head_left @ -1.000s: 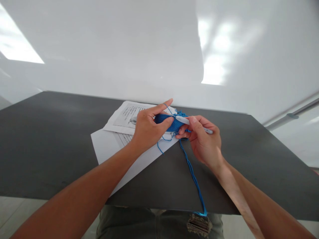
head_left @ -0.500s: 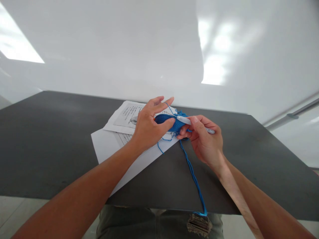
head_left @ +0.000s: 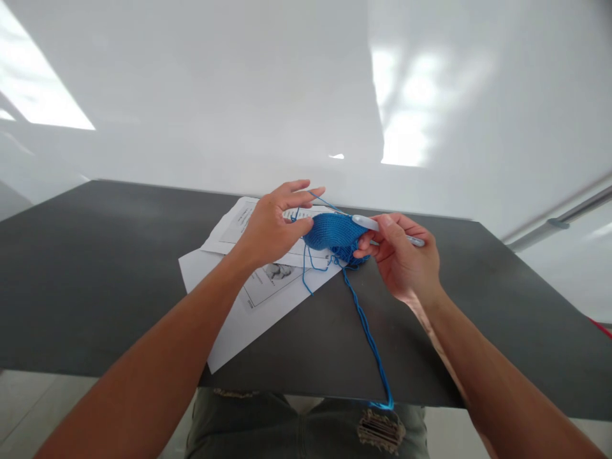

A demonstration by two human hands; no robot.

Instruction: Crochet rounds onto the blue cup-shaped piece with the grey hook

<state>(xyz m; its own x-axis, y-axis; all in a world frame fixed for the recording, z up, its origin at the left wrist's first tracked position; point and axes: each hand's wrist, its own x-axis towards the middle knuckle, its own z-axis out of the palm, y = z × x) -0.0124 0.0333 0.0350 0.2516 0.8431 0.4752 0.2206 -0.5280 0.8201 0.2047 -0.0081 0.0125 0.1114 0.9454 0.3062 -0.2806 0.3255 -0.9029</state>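
A blue crocheted piece (head_left: 329, 231) hangs between my hands, above the papers. At its left edge, my left hand (head_left: 273, 224) pinches it with the thumb, while the upper fingers stretch out. A strand of blue yarn (head_left: 325, 202) runs from my left index finger to the top of the piece. My right hand (head_left: 406, 255) is closed around a crochet hook (head_left: 367, 222) with a pale grey handle. The hook's tip is hidden at the piece's upper right edge. More blue yarn (head_left: 351, 255) lies bunched under the piece.
Printed sheets (head_left: 268, 319) lie overlapping on the dark grey table (head_left: 119, 274). A long bundle of blue yarn strands (head_left: 366, 325) trails to the table's front edge. Behind the table stands a shiny white wall (head_left: 239, 95); a metal rail (head_left: 557, 224) is at the right.
My left hand has shifted left along the crocheted piece, so more of its face shows. The strand to my index finger is longer. My right hand moved slightly right with the hook.
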